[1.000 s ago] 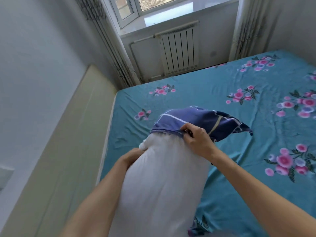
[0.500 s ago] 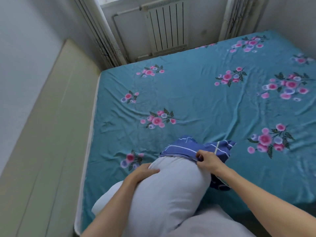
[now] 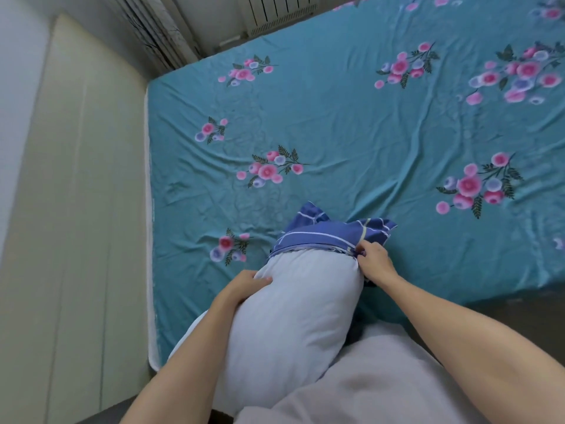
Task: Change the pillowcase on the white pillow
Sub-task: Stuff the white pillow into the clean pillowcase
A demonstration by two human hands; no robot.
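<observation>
The white pillow (image 3: 293, 313) leans from my lap onto the near edge of the bed. A blue pillowcase with white lines (image 3: 330, 234) caps only its far end, bunched up there. My right hand (image 3: 374, 261) pinches the pillowcase's open hem at the pillow's right top corner. My left hand (image 3: 244, 284) grips the pillow's left side just below the hem, fingers pressed into the stuffing.
The bed wears a teal sheet with pink flowers (image 3: 351, 123). A beige padded headboard (image 3: 76, 209) runs along the left. A radiator (image 3: 281, 10) and curtains (image 3: 153, 29) stand at the far wall. My light grey clothing (image 3: 367, 387) fills the bottom.
The pillow has dropped from upright in the air to leaning on the bed edge. My view has tilted down. My right hand has shifted along the hem to the pillow's right corner.
</observation>
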